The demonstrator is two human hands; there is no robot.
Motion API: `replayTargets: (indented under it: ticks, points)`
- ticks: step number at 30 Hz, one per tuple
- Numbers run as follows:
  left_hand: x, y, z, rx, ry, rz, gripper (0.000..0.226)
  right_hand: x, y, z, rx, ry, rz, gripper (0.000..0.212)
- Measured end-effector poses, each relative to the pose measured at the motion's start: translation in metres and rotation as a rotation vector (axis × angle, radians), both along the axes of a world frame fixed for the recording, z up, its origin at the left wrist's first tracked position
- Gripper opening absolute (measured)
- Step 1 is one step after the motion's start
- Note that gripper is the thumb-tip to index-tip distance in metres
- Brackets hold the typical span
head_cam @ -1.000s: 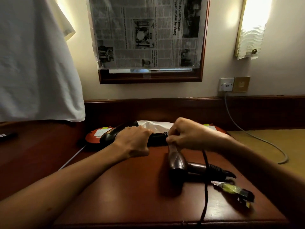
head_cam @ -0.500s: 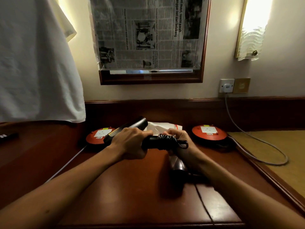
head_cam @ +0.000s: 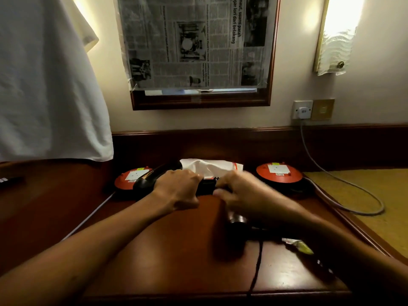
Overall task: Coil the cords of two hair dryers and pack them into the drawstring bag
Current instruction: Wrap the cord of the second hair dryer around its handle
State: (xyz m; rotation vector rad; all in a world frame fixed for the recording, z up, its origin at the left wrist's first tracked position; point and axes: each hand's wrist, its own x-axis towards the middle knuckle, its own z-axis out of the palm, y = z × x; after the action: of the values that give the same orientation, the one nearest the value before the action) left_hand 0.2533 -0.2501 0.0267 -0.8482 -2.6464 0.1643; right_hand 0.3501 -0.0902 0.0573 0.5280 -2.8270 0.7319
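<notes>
My left hand (head_cam: 180, 189) grips a black hair dryer (head_cam: 154, 176) by its body, held just above the wooden desk. My right hand (head_cam: 240, 191), blurred with motion, is closed on the black cord at the dryer's handle (head_cam: 206, 186), where loops are wound. A second, brown hair dryer (head_cam: 237, 226) lies on the desk under my right forearm, its black cord (head_cam: 257, 266) running off the front edge. A white drawstring bag (head_cam: 209, 168) lies behind my hands.
Two red round discs (head_cam: 130, 178) (head_cam: 279, 175) sit at the back of the desk (head_cam: 154, 250). A grey cable (head_cam: 344, 184) runs from the wall socket (head_cam: 303, 110) along the right. A yellow-green wrapper (head_cam: 301, 246) lies near my right arm. White cloth (head_cam: 48, 85) hangs at left.
My right hand has come back over the top of the handle, carrying the cord around it. The left hand has kept its grip and lowered the dryer slightly.
</notes>
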Motion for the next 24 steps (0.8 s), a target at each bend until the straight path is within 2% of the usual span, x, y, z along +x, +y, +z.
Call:
replayTargets:
  ticks: [6,8,10,13,15,18,19,21,24]
  points:
    - [0.007,-0.007,0.017,-0.045,0.161,-0.142,0.029,-0.056,0.033,0.039,-0.174,0.197,-0.028,0.016]
    - [0.008,-0.010,0.026,0.042,0.187,-0.187,0.029,-0.073,0.043,0.032,-0.316,0.146,-0.042,0.017]
    - [0.008,-0.012,0.037,0.157,0.192,-0.200,0.025,-0.082,0.040,0.010,-0.488,0.101,0.071,0.011]
    - [0.009,-0.011,0.053,0.313,0.152,-0.179,0.018,-0.072,0.018,-0.029,-0.729,-0.012,0.112,0.019]
    - [0.006,-0.010,0.060,0.337,0.152,-0.119,0.014,-0.052,0.002,-0.054,-0.659,-0.136,0.148,0.019]
    - [-0.008,-0.012,0.069,0.358,0.166,-0.015,0.013,-0.015,-0.007,-0.078,-0.398,-0.347,0.188,0.030]
    - [-0.013,-0.012,0.070,0.317,0.170,0.017,0.014,-0.004,-0.008,-0.077,-0.303,-0.339,0.200,0.030]
    - [-0.023,-0.015,0.068,0.186,0.196,0.069,0.019,0.008,-0.009,-0.058,-0.143,-0.193,0.217,0.021]
    - [-0.027,-0.017,0.059,0.000,0.193,0.106,0.022,0.012,-0.011,0.000,0.003,0.012,0.163,0.024]
